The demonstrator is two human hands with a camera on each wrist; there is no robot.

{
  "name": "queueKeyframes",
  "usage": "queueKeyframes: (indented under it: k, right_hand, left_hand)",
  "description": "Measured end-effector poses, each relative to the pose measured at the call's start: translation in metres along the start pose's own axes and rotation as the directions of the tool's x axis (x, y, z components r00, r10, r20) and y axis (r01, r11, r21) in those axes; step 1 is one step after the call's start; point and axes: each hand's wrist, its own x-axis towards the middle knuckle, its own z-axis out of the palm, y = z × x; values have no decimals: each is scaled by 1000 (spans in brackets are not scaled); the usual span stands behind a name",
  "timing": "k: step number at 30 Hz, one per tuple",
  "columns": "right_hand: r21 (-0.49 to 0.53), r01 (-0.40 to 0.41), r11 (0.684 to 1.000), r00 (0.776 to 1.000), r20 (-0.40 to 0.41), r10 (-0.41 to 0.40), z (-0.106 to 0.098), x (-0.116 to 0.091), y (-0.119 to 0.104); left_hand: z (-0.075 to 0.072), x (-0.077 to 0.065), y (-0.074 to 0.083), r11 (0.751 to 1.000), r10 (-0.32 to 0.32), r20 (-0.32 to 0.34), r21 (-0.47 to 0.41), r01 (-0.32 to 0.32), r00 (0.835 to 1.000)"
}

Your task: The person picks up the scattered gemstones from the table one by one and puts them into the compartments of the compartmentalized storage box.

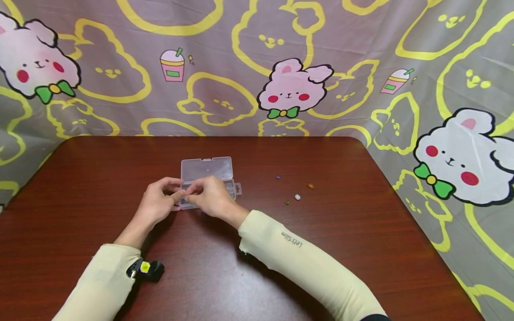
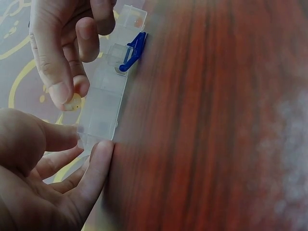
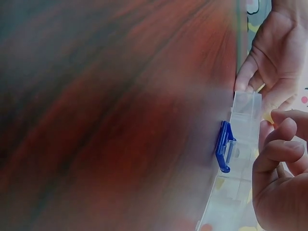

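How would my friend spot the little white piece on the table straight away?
On the red-brown table, find the open clear box. Right of it lie a blue piece, an orange piece, an olive piece and the white piece. Yours is the only white one.

Dark lettering (image 1: 292,239) on the cream right sleeve (image 1: 311,267) reads "Let'sSlim", upside down in the head view. Any marking on the yellow sticker (image 1: 145,267) of the left-wrist black device (image 1: 155,271) is too small to read.
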Motion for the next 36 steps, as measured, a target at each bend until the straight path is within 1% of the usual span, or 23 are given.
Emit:
queueKeyframes:
  k: [6, 13, 20, 23, 26, 36]
  right_hand:
    - [-11, 6, 1000, 1000, -6, -6, 1, 0, -1]
    - [-5, 1, 1000, 1000, -10, -1, 0, -1, -3]
    - [-26, 8, 1000, 1000, -19, -8, -1, -1, -3]
    - [-16, 6, 1000, 1000, -15, -6, -1, -1, -3]
    - [-8, 9, 1000, 1000, -14, -9, -3, -2, -3]
    - [-32, 34, 999, 999, -28, -34, -11, -7, 2]
  left_hand:
    - [0, 0, 1, 1000, 2, 1, -10, -2, 1000]
    - [0, -1, 0, 1000, 0, -1, 2, 0, 1000]
    - [0, 0, 0, 1000, 1, 2, 0, -1, 1000]
    - [0, 0, 1, 1000, -3, 3, 8, 3, 1000]
    - [-1, 0, 1, 1000, -11, 7, 14, 10, 1000]
    - [-1, 0, 1, 1000, -16, 11, 11, 16, 1000]
